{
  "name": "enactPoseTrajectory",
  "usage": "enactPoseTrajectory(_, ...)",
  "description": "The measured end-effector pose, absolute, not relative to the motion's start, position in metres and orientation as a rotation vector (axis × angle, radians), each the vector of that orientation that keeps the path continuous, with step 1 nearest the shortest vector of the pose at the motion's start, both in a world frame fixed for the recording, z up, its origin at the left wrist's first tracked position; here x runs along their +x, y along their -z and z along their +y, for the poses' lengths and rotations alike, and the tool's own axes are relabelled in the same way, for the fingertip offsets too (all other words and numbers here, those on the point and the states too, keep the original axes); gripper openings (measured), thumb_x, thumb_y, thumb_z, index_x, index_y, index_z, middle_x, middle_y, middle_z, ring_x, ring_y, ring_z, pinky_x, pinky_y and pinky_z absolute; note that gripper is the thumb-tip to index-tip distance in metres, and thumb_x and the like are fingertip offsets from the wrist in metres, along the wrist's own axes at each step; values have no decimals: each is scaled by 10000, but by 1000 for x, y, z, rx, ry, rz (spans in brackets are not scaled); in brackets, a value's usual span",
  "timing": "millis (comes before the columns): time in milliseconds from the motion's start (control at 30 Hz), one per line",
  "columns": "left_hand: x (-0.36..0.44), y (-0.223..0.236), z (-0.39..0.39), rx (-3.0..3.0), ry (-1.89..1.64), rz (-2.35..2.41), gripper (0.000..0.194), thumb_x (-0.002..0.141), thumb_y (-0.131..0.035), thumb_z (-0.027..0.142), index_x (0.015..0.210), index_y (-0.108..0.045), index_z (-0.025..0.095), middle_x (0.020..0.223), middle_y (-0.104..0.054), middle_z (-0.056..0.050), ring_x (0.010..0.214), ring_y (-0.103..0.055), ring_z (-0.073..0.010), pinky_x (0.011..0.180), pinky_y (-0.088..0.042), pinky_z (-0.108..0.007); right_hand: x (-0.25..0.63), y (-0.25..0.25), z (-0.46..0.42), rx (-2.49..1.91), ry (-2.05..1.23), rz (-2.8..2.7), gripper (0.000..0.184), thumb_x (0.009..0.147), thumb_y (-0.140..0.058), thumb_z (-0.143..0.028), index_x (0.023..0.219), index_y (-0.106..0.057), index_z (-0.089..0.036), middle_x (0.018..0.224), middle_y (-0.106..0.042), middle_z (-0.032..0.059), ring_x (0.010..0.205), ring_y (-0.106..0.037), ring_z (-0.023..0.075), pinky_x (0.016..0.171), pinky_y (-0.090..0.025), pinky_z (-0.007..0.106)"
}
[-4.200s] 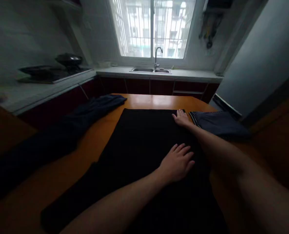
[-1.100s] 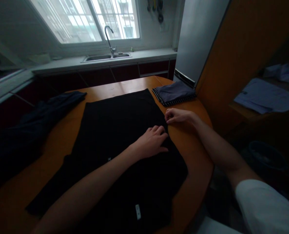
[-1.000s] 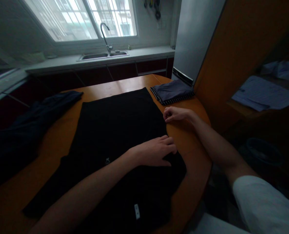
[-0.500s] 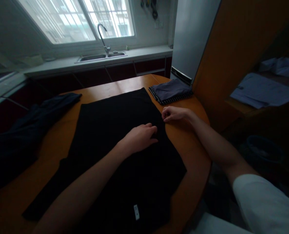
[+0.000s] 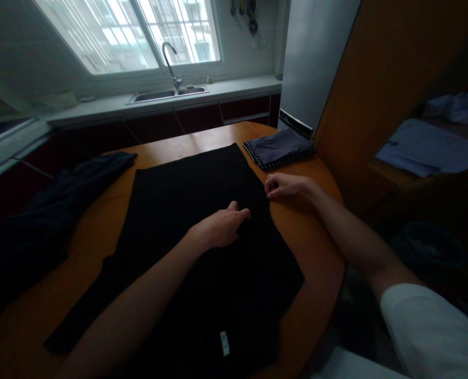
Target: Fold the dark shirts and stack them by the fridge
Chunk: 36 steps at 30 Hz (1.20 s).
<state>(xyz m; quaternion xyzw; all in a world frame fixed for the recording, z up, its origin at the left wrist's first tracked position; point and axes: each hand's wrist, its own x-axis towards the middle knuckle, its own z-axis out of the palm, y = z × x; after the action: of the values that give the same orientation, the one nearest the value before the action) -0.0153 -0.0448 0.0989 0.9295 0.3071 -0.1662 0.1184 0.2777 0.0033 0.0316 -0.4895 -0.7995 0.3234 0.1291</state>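
Note:
A black shirt (image 5: 186, 184) lies spread on the wooden table (image 5: 170, 139), its hem toward the window and a small white label (image 5: 225, 343) near me. My left hand (image 5: 220, 226) is over the shirt's middle right, fingers curled in a pinch against the dark cloth. At the shirt's right edge, my right hand (image 5: 283, 185) is closed, with thumb and fingertips pinching the fabric. How much cloth either hand holds is hard to see in the dim light.
Folded grey and striped clothes (image 5: 279, 148) lie beyond my right hand. Dark blue clothing (image 5: 76, 184) is heaped on the left. Behind the table are a sink (image 5: 155, 96), a faucet (image 5: 170, 66) and a fridge (image 5: 316, 58). Papers (image 5: 427, 147) rest on a shelf at right.
My left hand's fingers have drawn in and shifted slightly left on the cloth. My right hand keeps its place at the shirt's edge. The view has shifted slightly.

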Motion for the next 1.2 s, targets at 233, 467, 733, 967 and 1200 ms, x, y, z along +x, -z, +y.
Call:
enactPoseTrajectory(233,15,-61,-91,2954,-44,203,513,1034,-470,443,1503,-429,238,1608,-367,-95,1500,-290,-302,1194,-288,-492,272,-27,4,-1443,-920,-2267,256,783,-737,-425,788,-705,-171,743,-628,14,674,-528,142,605,-393,255)
enactPoseTrajectory(467,16,-27,-118,2843,71,-136,686,997,-387,651,1601,-244,357,1681,-200,-11,1557,-80,-334,1218,-91,-640,272,-13,13,-1542,-863,-2131,215,750,-749,-354,715,-640,-172,650,-573,-35,591,-488,111,552,-343,238)
enactPoseTrajectory(733,16,-34,-115,2853,114,-202,629,987,-445,630,1567,-305,431,1693,-142,-3,1550,-68,-371,1177,-105,-715,276,-15,16,-1659,-557,-1980,102,856,-652,-232,883,-710,-153,814,-686,34,725,-604,155,684,-447,258)
enactPoseTrajectory(967,15,-33,-117,2844,92,-197,636,984,-446,637,1567,-314,419,1688,-172,-17,1551,-94,-359,1181,-108,-708,220,-4,13,-1388,-98,-2060,350,991,-519,-355,1276,-659,-207,1370,-589,121,1317,-488,261,1131,-342,438)
enactPoseTrajectory(1200,16,-32,-116,2856,105,-195,626,989,-433,636,1565,-317,420,1688,-179,-12,1553,-94,-352,1184,-102,-704,214,18,28,-1552,-230,-2288,517,997,-511,-443,1466,-526,-226,1615,-360,131,1531,-213,300,1218,-190,550)
